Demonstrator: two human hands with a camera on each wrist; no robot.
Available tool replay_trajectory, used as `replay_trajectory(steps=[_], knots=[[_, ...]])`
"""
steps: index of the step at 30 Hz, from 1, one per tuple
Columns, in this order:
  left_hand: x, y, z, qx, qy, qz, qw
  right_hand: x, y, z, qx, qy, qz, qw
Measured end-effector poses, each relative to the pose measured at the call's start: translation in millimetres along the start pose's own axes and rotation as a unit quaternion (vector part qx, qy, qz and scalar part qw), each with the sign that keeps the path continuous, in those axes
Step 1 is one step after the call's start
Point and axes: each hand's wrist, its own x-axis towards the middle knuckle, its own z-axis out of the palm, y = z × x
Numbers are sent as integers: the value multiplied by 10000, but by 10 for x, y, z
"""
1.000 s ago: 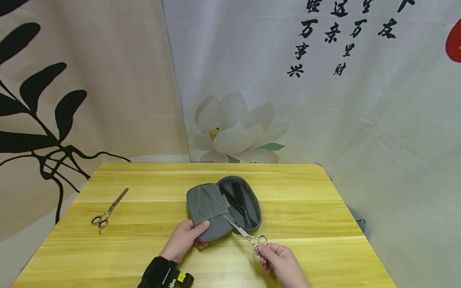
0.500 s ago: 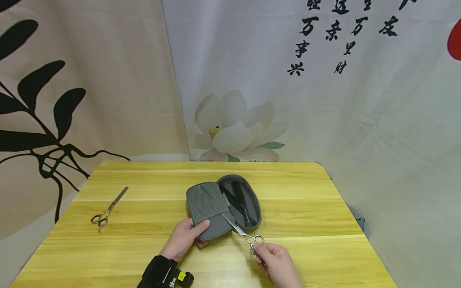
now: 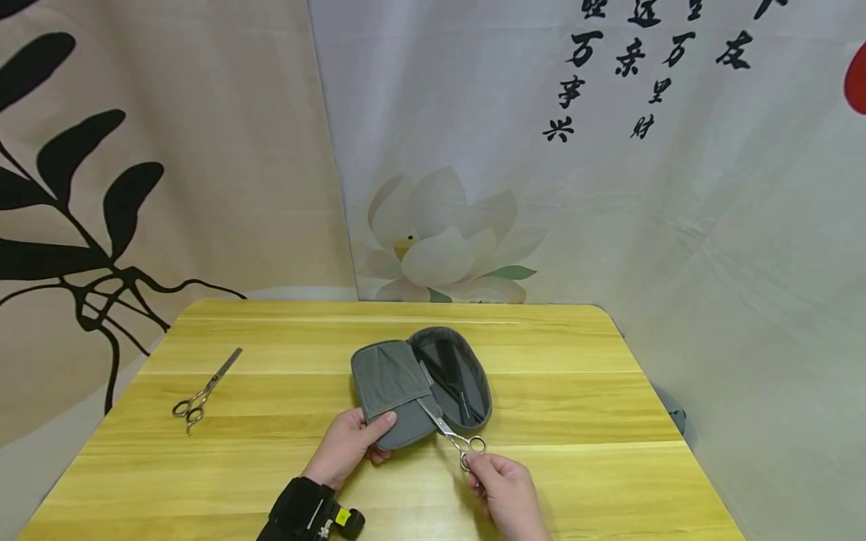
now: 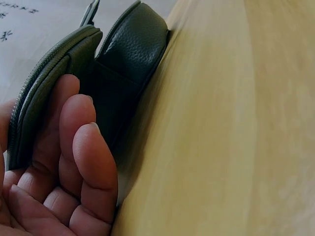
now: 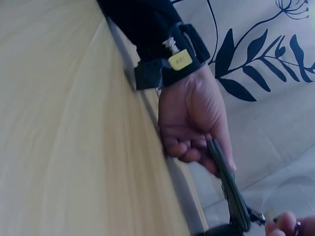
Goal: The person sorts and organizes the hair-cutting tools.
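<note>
Fingers, left hand (image 3: 346, 449): thumb on top, others under, gripping the open case (image 3: 485, 387) by its flap (image 3: 406, 430). Right hand (image 3: 507, 490): pinching scissors (image 3: 443, 428) at one ring, blades by the mouth of the pocket (image 3: 391, 379); whether the tips are inside, cannot tell. Case: about midway between left and right edges of the table (image 3: 582, 391), toward the far edge; black tools (image 3: 449, 366) in its other half. Second scissors (image 3: 214, 381): near the table's left edge. Handling: flap best held taut, blades shut and flat against it

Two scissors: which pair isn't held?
The scissors lying on the table, left of the case; the right hand grips the other pair by its handles.
</note>
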Motion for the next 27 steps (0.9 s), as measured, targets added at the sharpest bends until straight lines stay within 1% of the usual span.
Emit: replay_trajectory(steps=[7, 9, 15, 22, 25, 26, 27], knots=[[-17, -9, 20, 16, -47, 132, 9999, 28, -54, 119, 335, -315, 203, 9987], [-19, -10, 28, 24, -69, 171, 9998, 46, -49, 154, 367, -294, 233, 9986], [-12, -1, 40, -14, -32, 116, 9999, 111, -38, 222, 455, -134, 238, 9986], [-8, 15, 50, 9, -26, 109, 9999, 163, -33, 247, 793, -341, 266, 9959], [-24, 22, 58, 177, 104, 60, 9998, 169, -26, 245, 898, -411, 284, 9947], [-34, 26, 63, 339, 223, 37, 9992, 170, -22, 244, 925, -425, 283, 9944], [-43, 31, 71, 593, 393, 57, 9975, 169, -17, 242, 949, -443, 286, 9941]])
